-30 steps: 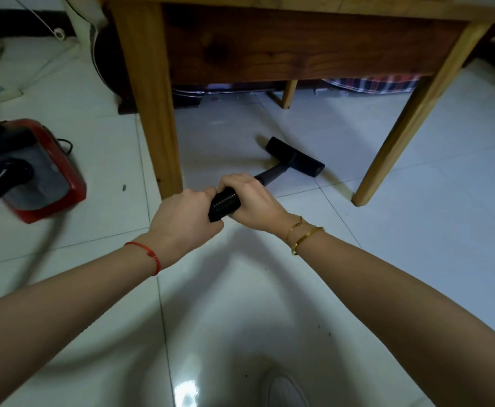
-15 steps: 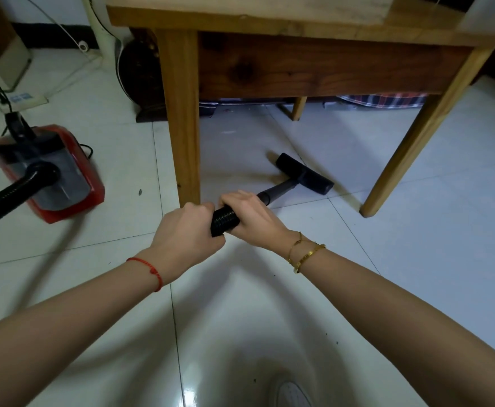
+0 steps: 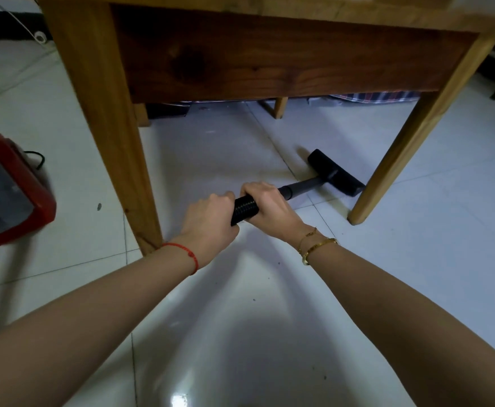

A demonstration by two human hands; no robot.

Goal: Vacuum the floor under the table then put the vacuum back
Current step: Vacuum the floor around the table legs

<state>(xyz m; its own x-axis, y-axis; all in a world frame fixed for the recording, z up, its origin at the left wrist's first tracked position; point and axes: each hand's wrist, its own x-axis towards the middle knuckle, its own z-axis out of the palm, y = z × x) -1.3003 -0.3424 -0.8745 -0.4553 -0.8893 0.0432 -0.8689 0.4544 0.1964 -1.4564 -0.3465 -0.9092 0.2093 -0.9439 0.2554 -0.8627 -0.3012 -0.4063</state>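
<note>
Under one table [image 3: 284,66], two hands, left hand [image 3: 211,223], right hand [image 3: 269,208], gripping one vacuum hose [image 3: 243,210]

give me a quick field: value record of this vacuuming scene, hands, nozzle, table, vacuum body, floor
left hand: grips the ribbed black hose, nearer the person
right hand: grips the hose where it meets the grey wand
nozzle: black, flat on the floor under the table, beside the right front leg
table: wooden, dark apron, pale legs
vacuum body: red and grey, on the floor left of the left front leg
floor: white glossy tiles, a few dark specks
stage: vacuuming under the table, vacuum not yet put back
</note>
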